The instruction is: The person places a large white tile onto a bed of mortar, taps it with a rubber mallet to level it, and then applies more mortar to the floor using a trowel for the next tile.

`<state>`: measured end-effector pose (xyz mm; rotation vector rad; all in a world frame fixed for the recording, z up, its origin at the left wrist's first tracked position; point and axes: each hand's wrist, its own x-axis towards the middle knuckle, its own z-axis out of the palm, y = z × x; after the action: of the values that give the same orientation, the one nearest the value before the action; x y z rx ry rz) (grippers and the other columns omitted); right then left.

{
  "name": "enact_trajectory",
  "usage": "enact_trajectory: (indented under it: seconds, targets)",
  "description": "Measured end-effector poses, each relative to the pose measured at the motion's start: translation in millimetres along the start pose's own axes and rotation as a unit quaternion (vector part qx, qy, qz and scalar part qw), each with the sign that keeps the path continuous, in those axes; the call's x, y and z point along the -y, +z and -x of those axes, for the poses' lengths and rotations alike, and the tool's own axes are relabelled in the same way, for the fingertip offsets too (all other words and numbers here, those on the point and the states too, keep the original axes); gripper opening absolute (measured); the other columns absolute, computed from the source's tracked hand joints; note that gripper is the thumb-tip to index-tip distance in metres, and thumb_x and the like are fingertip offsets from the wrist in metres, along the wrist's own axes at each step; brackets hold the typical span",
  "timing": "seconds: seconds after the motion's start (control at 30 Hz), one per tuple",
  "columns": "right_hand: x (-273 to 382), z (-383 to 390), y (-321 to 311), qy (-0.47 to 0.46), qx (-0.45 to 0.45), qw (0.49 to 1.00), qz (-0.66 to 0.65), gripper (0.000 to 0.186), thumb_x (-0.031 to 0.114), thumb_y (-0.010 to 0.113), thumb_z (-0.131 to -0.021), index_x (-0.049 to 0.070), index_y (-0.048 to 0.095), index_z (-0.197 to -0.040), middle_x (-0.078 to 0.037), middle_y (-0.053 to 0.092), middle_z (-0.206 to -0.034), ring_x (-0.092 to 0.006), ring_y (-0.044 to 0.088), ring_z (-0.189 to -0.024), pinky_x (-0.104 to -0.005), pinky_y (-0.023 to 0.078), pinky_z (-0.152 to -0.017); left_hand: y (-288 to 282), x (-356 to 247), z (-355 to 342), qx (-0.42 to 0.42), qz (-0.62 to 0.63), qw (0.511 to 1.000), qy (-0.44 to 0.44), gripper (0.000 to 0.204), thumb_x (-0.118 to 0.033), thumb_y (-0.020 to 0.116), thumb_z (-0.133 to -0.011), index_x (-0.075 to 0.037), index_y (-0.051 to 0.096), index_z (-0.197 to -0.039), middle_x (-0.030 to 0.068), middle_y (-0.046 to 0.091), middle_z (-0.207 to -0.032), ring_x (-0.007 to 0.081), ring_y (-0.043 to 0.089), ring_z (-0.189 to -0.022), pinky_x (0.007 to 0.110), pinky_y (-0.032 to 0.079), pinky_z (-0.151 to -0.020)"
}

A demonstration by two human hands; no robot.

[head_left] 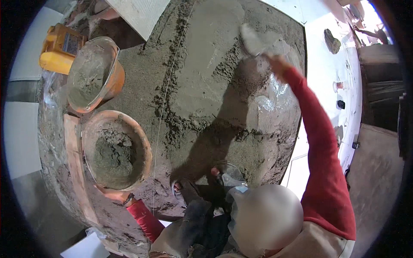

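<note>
My right hand (277, 68), at the end of a stretched-out red sleeve, is closed on a trowel. Its pale blade (252, 39) is smeared by motion, low over the wet grey mortar (206, 64). My left hand (114, 194) grips the lower rim of the near orange bucket (147, 148), its fingers partly hidden beneath. Dark, lumpy mortar (114, 155) fills part of this bucket, whose mouth faces up. Behind it, a second orange bucket (117, 81) leans over and holds more grey mix.
A taut string (165, 92) crosses the mortar bed. Beside the buckets are a yellow jerrycan (64, 48) and a wooden plank (77, 167). A pale tile (140, 15) juts in at the top. White flooring (320, 77) borders the right side, with small objects on it.
</note>
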<state>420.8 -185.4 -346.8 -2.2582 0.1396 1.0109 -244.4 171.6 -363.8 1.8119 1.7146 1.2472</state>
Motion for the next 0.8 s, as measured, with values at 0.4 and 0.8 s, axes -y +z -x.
enact_trajectory:
  seconds: [0.4, 0.8]
  targets:
    - [-114.4, 124.3, -27.5, -0.108, -0.109, 0.831, 0.534, 0.023, 0.021, 0.046, -0.096, 0.011, 0.054, -0.116, -0.009, 0.062, -0.075, -0.0201, 0.061, -0.055, -0.0332, 0.05, -0.043, -1.7, 12.2, -9.7, 0.054, 0.075, 0.995, -0.027, 0.072, -0.051, 0.027, -0.096, 0.003, 0.025, -0.144, 0.022, 0.026, -0.148, 0.0315, 0.032, -0.135, 0.045, 0.023, -0.113]
    - [-120.9, 112.6, -3.0, -0.042, -0.02, 0.974, 0.22, 0.046, 0.047, 0.041, -0.095, 0.007, 0.055, -0.113, -0.01, 0.05, -0.067, -0.0143, 0.042, -0.047, -0.027, 0.037, -0.037, -0.9, 1.7, -8.1, 0.069, -0.045, 0.996, 0.03, 0.066, -0.042, 0.028, -0.099, 0.008, 0.026, -0.141, 0.0266, 0.028, -0.146, 0.0347, 0.032, -0.135, 0.045, 0.027, -0.112]
